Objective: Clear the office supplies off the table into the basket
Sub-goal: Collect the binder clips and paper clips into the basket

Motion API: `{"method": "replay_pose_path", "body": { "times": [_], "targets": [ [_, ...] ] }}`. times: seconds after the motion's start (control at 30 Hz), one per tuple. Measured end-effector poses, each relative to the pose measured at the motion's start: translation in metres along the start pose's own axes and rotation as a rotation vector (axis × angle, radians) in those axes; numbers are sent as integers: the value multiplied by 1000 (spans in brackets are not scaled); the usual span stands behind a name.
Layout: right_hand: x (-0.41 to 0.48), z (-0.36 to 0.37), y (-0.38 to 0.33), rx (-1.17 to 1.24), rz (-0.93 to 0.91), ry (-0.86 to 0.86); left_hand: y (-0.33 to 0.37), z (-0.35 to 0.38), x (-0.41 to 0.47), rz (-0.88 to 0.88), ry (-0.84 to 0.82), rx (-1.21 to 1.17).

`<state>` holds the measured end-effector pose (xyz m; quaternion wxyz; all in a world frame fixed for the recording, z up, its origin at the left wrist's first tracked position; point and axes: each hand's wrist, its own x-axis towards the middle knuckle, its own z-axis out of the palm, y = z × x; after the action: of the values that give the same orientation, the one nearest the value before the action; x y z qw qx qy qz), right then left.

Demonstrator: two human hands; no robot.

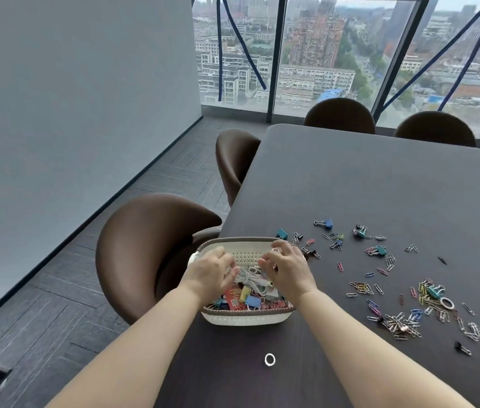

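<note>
Basket (244,318) part full of clips (250,300) and cord (247,275); left hand (209,272) and right hand (287,272) above it, fingers (231,271) curled, grip unclear; scattered paper clips (394,319), rings (269,359) left on counter (380,187)

A cream basket (241,318) with brown rim sits on the dark table (380,184) beside multicoloured paper clips (403,319).

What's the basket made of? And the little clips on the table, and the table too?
The basket looks like white plastic with a brown braided-look rim; its inner wall shows a punched pattern. The paper clips seem bent wire, many colour-coated, some bare silver. The table looks like dark matte wood or laminate; faint grain shows.
</note>
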<state>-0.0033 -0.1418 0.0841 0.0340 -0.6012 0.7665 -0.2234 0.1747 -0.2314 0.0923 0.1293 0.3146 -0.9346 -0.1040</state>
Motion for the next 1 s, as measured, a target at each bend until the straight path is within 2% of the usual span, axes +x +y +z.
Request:
{"method": "replay_pose_path", "body": {
  "times": [0.07,0.27,0.4,0.5,0.63,0.7,0.8,0.9,1.0],
  "targets": [
    [-1,1,-1,-79,34,-107,-1,0,-1,22,-3,15],
    [-10,5,1,-136,87,-221,-2,5,-14,0,23,124],
    [-18,-7,12,-165,173,-194,9,9,-11,-33,7,107],
    [-32,-21,32,-155,235,-127,29,10,-9,-17,63,134],
    [-63,-34,69,-168,343,-113,64,30,-20,102,197,152],
    [-84,-35,88,-180,384,-138,85,51,-36,190,200,149],
    [-119,-30,117,-205,423,-198,107,92,-66,200,82,75],
    [-154,-22,143,-240,450,-277,120,129,-96,-81,-250,47],
    [-183,-18,166,-253,464,-332,131,157,-116,-243,-451,114]
  ]
}}
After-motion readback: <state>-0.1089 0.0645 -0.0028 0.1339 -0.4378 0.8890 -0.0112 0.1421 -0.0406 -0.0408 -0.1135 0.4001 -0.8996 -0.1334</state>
